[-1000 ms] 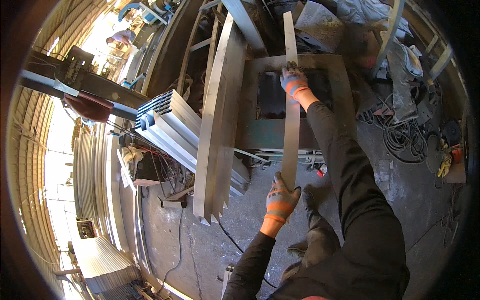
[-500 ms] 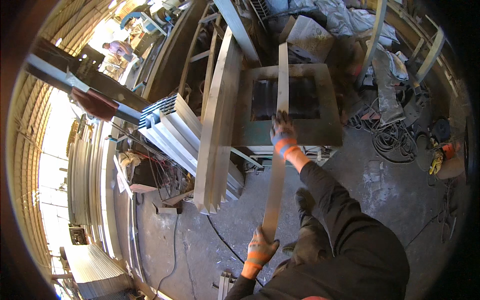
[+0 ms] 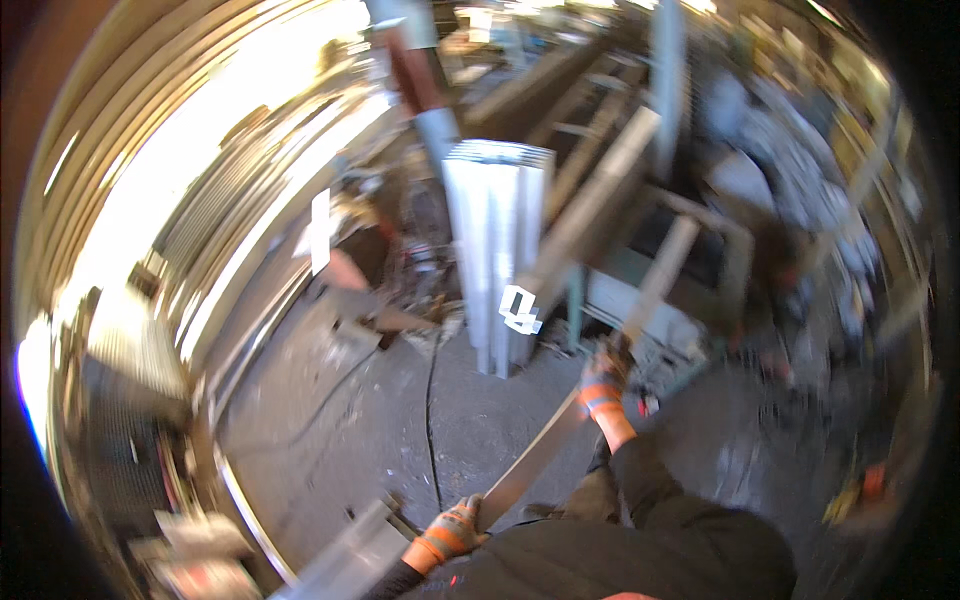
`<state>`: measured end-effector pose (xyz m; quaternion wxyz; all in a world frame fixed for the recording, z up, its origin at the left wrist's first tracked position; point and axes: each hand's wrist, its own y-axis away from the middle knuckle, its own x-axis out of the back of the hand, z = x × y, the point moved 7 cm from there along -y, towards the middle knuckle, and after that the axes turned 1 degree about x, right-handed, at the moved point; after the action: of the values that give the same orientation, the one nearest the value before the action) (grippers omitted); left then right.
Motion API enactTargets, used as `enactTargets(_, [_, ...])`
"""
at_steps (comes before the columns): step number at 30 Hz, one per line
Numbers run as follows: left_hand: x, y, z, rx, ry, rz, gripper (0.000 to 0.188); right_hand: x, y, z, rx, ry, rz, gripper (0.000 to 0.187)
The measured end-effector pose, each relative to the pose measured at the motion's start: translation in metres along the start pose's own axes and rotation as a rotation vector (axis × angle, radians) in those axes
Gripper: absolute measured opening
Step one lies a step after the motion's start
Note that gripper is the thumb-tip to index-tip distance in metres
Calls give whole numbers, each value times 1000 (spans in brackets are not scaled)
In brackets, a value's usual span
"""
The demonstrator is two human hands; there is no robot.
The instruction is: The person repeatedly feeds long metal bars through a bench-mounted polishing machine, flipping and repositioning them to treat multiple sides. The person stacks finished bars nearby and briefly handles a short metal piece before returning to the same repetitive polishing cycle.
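Status: the metal strip (image 3: 528, 466) is in handling, off the floor, running diagonally from lower centre to right of centre in the frame. Release is not done. Its far end overlies the tabletop (image 3: 738, 268); blur conceals whether they touch. My left hand (image 3: 452, 531), lower centre, grasps the near end. My right hand (image 3: 603, 380), forearm extended up-frame, lies over the strip farther along; I cannot tell whether its fingers are closed around it.

white glare overexposes the upper left beside ribbed tan panelling (image 3: 115, 125), motion blur smears the dimmer right, and fisheye distortion bends outer edges.
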<state>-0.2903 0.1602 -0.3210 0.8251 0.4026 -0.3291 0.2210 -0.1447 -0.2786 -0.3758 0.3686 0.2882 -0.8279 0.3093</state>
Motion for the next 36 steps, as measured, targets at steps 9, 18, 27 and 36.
enactTargets(9, [75, 132, -43, 0, -202, 237, 83, 79, 100, -145, 1047, 249, -616, 86])
enactTargets(18, [302, 310, 7, 303, -1181, 1249, 74, 148, 93, -337, 1284, 47, -298, 63])
enactTargets(27, [219, 141, -11, -182, 63, 1414, 116, 313, -42, -395, 745, -1103, -344, 40])
enactTargets(36, [49, 37, -66, -143, 380, 700, 91, 170, -121, -151, -10, -1812, -395, 64])
